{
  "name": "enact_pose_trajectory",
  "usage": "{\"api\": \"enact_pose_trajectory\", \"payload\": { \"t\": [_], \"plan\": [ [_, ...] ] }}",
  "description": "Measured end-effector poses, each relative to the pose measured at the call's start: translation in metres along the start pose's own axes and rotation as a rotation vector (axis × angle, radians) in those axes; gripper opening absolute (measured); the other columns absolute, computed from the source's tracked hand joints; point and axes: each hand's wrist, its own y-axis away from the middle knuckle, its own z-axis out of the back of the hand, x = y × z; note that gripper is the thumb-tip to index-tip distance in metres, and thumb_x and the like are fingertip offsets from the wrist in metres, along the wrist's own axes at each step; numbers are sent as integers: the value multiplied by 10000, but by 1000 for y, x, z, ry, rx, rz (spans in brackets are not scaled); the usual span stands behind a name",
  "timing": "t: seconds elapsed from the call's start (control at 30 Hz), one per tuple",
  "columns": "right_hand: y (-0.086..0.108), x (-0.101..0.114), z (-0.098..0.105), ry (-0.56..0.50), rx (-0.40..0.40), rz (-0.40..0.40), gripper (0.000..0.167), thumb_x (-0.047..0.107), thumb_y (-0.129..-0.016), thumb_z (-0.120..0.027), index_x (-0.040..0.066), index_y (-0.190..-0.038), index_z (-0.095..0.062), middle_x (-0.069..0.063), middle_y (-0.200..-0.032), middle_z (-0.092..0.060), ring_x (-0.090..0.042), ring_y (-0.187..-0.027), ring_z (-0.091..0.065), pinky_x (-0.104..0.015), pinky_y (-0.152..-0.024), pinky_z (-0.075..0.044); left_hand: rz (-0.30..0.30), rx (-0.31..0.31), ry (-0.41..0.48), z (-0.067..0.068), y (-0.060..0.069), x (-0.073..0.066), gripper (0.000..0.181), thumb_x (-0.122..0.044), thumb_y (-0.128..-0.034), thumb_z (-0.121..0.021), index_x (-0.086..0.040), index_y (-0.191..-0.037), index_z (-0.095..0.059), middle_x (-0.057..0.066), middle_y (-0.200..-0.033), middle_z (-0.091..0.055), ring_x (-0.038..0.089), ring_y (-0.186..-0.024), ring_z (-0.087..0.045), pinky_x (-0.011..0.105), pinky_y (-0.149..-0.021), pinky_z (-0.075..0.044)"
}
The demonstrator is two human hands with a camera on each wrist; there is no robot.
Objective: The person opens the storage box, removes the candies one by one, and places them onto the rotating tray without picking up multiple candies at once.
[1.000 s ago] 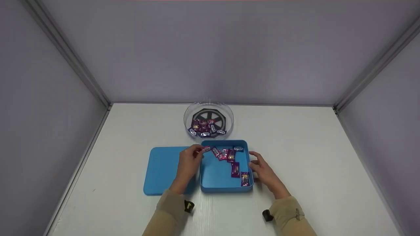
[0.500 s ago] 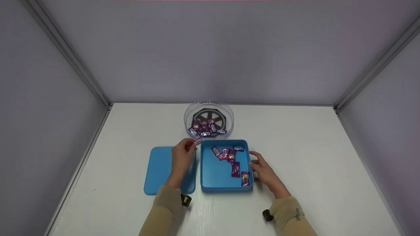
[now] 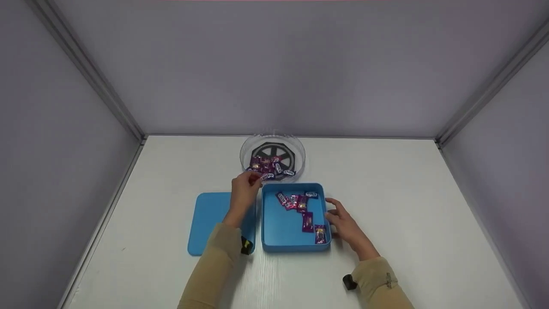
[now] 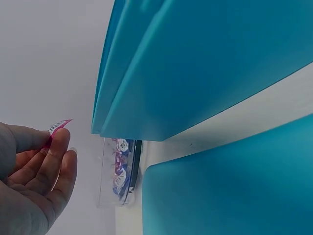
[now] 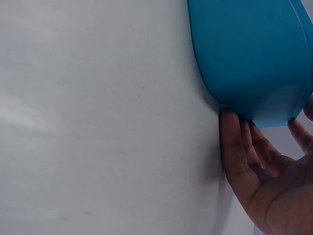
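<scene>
Between thumb and fingertips the left hand (image 3: 244,191) pinches a small pink-and-white wrapped candy (image 4: 59,126), held up at the near left rim of the clear round bowl (image 3: 302,159). Several purple, red and blue candies (image 3: 266,164) lie inside that bowl. The right hand (image 3: 347,225) touches the right side of the blue box (image 3: 279,231); in the right wrist view its fingertips (image 5: 229,113) rest against the box's outer wall. Inside the box lie several wrapped candies (image 3: 307,222), mostly along the back and right.
A flat blue lid (image 3: 208,223) lies left of the box, partly under the left forearm. The white table (image 3: 407,193) extends to both sides, with grey panels (image 3: 274,68) at the back and sides.
With the pink candy in its fingers, the left hand has moved away from the box's left rim, first left, then forward to the bowl. The right hand has stayed at the box.
</scene>
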Motion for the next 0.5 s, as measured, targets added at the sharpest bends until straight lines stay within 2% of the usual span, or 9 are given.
{"api": "enact_pose_trajectory", "payload": {
  "t": [0.2,0.5],
  "plan": [
    [-1,-2,0,4,-3,3,503,254,-1028,-495,264,-1507,-345,-171,-1339,-499,-357,-1148,-568,-476,-782,-547,-4,42,-31,-6,-11,-1,72,2,-927,-630,-2,-953,-698,74,-799,-672,182,-706,-637,340,-628,-511],
    [0,-3,-1,-10,-7,0,502,245,-1027,-491,280,-1506,-346,-155,-1349,-494,-339,-1143,-573,-476,-794,-548,8,108,-64,-15,-21,5,172,37,-953,-566,61,-1071,-688,148,-917,-686,217,-783,-660,371,-692,-531]
  ]
}}
